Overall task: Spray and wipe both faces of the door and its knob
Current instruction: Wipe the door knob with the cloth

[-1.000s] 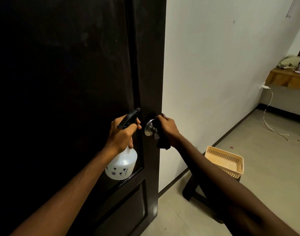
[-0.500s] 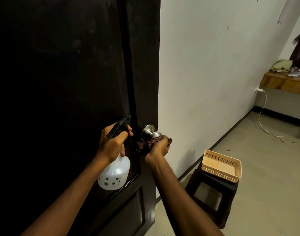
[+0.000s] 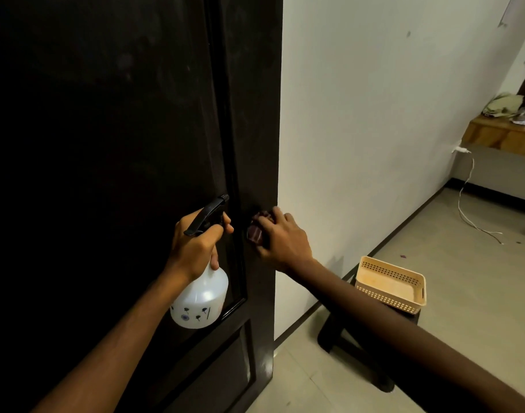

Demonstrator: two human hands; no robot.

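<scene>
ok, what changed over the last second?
The right hand swung the cloth from the door-edge side of the knob, under it, to over its front; its metal, visible before, is now hidden. The left hand still grips the spray bottle by the door; the basket stays on the stool.

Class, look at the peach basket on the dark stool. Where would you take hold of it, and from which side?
Probably by the right end wall with the handle slot, coming from above: the basket sits level and open-topped on the stool, so fingers can hook over that rim.

left hand (image 3: 195, 242) and right hand (image 3: 285, 239) forward, both curled
</scene>
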